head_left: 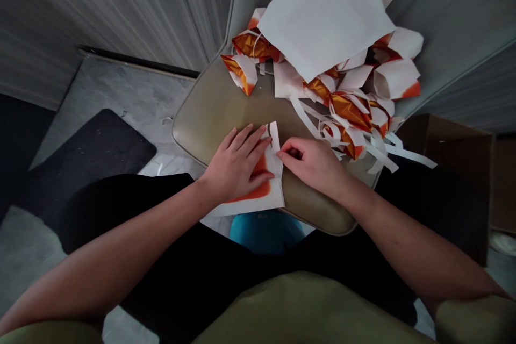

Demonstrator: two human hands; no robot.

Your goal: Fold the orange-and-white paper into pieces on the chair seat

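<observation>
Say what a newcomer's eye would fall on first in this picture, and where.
The big white sheet stands out first, lying over part of a heap of orange and white paper pieces towards the seat's far end. Nearer the wearer, the left hand lies spread on an orange-patched paper, the right hand at its edge.

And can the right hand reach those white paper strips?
Probably yes: the nearest white paper strips lie just beyond the right hand, with nothing seen between, though it is at the orange-and-white sheet's edge.
</observation>
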